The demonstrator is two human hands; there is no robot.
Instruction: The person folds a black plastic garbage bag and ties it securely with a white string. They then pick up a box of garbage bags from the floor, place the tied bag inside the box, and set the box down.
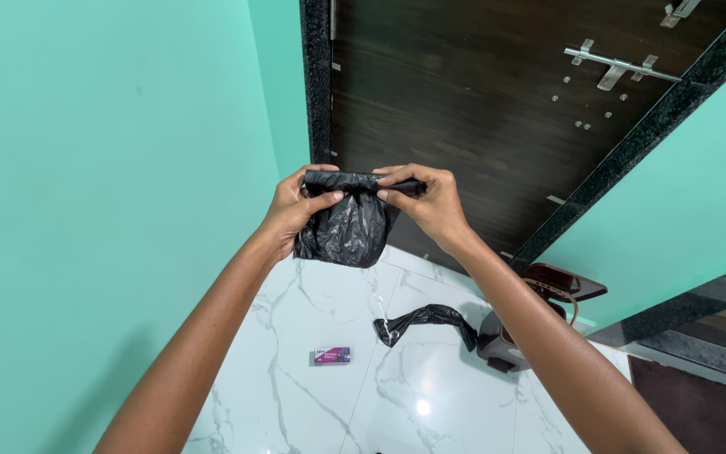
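I hold a crumpled black plastic bag (348, 229) up in front of me with both hands. My left hand (291, 208) pinches its rolled top edge on the left. On the right, the same edge is gripped by my right hand (428, 200). The bag hangs bunched below my fingers, in front of a dark wooden door (464, 109).
A second black bag (420, 320) lies on the white marble floor (313, 403), beside a small purple packet (332, 356). A dark brown pedal bin (531, 324) with raised lid stands by the door. Teal walls close in left and right. A dark mat (699, 408) lies at lower right.
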